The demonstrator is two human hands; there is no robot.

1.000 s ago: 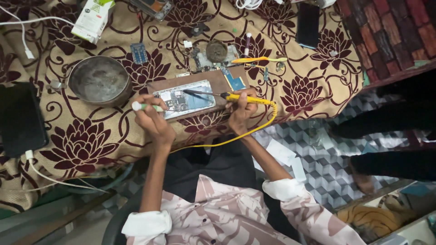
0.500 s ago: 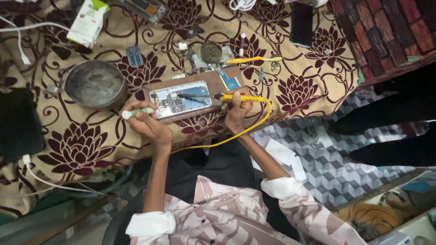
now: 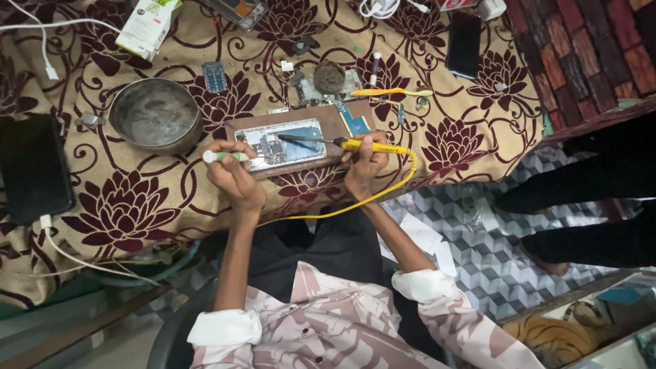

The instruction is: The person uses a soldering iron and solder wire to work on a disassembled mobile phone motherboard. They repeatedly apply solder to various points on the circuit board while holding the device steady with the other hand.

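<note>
1. The fingers of the right hand [image 3: 363, 162] are clamped around the yellow handle of a soldering iron [image 3: 342, 143]; its dark tip is laid over the opened phone [image 3: 281, 145].
2. The fingers of the left hand [image 3: 232, 174] are closed on a small green-and-white tube [image 3: 225, 156], held just beside the phone's left end.
3. The opened phone lies flat, back removed and boards exposed, on a brown work board [image 3: 345, 124] at the near edge of the counter [image 3: 137, 205], which is covered by a cloth with dark red flowers.
4. Handling, as judged: the phone is taken to be light and stiff but fragile where the boards are bare, so a hold by its outer frame edges is advised. The iron is best held by the handle only, the metal end presumably being hot. Its yellow cable [image 3: 355, 201] loops below the counter edge and may drag.
5. Around the board are seen a round metal bowl [image 3: 156, 114] to the left, a yellow toothbrush [image 3: 389, 92] behind, a black phone [image 3: 465, 42] farther back and a dark tablet [image 3: 33, 167] at far left.
6. Compared with the frame half a second earlier, both hands and the iron are found in nearly the same positions; the left hand's tube is a little closer to the phone, and only the view has shifted slightly.
</note>
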